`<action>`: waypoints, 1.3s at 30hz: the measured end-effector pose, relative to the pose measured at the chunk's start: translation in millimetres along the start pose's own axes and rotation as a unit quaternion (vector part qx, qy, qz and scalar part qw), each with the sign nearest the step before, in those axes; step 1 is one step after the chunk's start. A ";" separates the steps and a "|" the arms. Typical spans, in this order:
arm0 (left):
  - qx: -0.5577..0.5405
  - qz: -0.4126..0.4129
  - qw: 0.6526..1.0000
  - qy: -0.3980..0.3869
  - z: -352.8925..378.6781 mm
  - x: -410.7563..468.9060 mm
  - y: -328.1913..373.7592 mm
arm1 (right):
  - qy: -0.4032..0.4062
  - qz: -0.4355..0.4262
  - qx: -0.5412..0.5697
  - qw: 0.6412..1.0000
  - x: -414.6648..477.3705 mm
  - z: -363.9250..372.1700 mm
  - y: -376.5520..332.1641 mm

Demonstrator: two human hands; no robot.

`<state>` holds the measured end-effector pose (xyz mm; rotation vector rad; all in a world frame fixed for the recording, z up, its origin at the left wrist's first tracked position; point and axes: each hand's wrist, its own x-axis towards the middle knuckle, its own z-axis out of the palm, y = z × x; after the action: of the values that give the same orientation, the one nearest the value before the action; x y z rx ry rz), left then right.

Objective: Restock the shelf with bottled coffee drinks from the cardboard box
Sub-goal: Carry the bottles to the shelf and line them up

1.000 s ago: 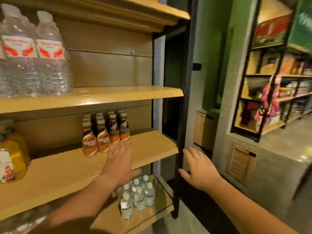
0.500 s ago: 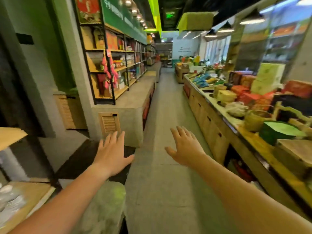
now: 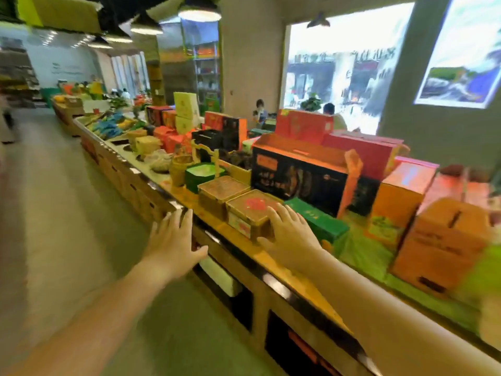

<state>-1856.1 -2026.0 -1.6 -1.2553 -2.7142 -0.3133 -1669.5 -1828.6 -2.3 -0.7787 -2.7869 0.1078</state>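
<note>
My left hand [image 3: 174, 241] is stretched out in front of me with fingers spread and holds nothing; it hangs over the aisle floor by the edge of a long display counter [image 3: 273, 263]. My right hand [image 3: 288, 233] is also spread and empty, in front of a square brown gift box [image 3: 250, 210] on that counter. An orange cardboard box [image 3: 444, 240] stands on the counter at the right. The shelf and the bottled coffee drinks are out of view.
The counter runs from lower right to far left, loaded with red, orange and green gift boxes and baskets [image 3: 180, 168]. The grey aisle floor [image 3: 54, 213] lies to the left. Two people [image 3: 260, 111] sit behind the counter near a window.
My view has swung right, away from the shelf with the coffee bottles, past the aisle, onto the display counter. Both hands stayed spread and empty throughout.
</note>
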 end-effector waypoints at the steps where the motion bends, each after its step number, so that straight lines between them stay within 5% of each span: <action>1: -0.008 0.021 1.000 -0.004 8.6 8.6 37.1 | 0.001 0.025 -0.009 1.000 -15.4 -5.5 33.1; 13: -0.071 0.307 0.948 -0.040 97.0 65.9 419.4 | 0.020 0.315 -0.053 0.947 -184.3 -47.6 335.1; 27: -0.164 0.523 0.815 -0.189 195.3 -22.0 739.6 | 0.007 0.615 -0.030 0.788 -408.2 -53.7 519.1; 34: -0.156 0.503 0.811 -0.255 241.0 -96.6 825.4 | 0.003 0.672 0.046 0.739 -498.7 -24.9 599.9; 39: -0.161 0.360 0.842 -0.367 275.4 -135.8 847.1 | 0.049 0.725 0.166 0.666 -536.0 -4.4 649.2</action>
<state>-1130.7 -1524.1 -185.7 -2.8560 -2.4334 -0.2179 -899.8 -1551.7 -201.4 -2.4537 -1.2408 0.7447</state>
